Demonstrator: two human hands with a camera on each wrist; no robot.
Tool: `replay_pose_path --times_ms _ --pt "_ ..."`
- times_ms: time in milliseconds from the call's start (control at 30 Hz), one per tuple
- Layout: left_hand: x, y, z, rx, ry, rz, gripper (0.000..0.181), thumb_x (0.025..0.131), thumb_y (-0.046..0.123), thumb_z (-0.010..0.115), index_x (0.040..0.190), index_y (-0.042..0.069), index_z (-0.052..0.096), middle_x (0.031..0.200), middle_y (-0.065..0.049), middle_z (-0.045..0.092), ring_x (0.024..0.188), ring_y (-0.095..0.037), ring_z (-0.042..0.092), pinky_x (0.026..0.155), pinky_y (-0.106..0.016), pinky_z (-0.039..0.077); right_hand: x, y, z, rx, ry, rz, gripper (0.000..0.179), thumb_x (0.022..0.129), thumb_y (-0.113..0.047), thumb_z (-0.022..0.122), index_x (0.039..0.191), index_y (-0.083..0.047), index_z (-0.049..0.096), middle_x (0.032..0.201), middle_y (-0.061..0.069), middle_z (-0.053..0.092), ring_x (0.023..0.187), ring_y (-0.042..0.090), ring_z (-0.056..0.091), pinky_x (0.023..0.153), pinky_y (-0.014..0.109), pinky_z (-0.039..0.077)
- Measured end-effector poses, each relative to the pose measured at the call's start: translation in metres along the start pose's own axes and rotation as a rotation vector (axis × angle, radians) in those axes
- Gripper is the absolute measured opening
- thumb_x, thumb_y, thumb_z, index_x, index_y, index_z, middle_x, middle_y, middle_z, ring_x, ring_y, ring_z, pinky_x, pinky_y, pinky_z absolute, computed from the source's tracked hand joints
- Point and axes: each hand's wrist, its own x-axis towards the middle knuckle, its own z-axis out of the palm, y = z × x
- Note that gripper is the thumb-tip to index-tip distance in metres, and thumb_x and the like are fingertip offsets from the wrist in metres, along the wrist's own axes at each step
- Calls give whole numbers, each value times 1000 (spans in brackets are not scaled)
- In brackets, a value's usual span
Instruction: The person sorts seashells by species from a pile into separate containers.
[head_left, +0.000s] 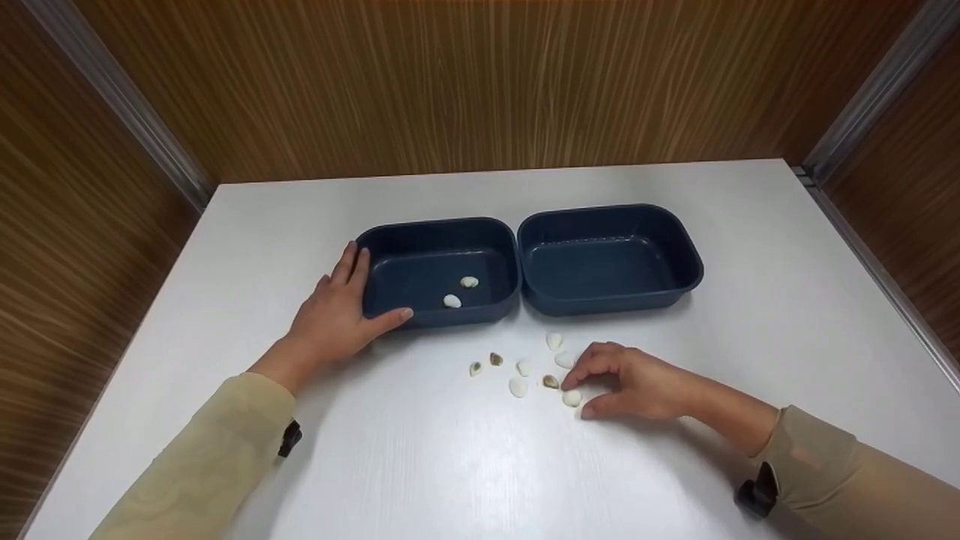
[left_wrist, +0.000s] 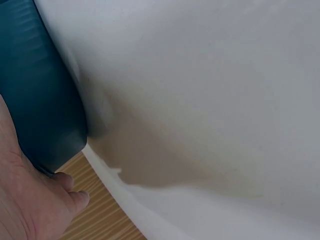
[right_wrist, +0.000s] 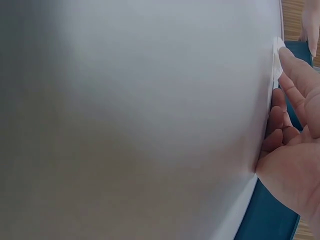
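My left hand rests on the left corner of a dark blue rectangular bin, fingers along its left side and thumb over the near rim. Inside that bin lie two pale seashells, one seashell behind the other. My right hand is low over the table, its thumb and forefinger spread around a white seashell. Close to the forefinger tip is a brown seashell. In the right wrist view, a white shell shows by the thumb, partly hidden.
A second dark blue bin stands beside the first, to its right. Several more white and brown shells are scattered in front, among them a white shell and a brown shell. Wood-grain panels enclose the white table.
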Motion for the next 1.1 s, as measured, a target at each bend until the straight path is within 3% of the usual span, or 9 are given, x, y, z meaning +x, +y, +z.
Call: replay_pose_path --times_ms 733,1100 --pt "0 1 1 -3 -9 -19 129 86 94 45 171 8 0 178 -12 -11 155 -56 20 127 -60 15 1 -2 3 1 28 4 26 87 -10 89 111 -17 82 111 -3 71 111 18 62 102 23 45" --pt "0 1 1 -1 6 -8 127 88 92 47 171 7 2 178 -14 -9 152 -59 23 124 -64 23 2 -3 3 -5 26 17 24 88 -14 90 109 -19 81 110 -3 71 110 18 62 101 22 45"
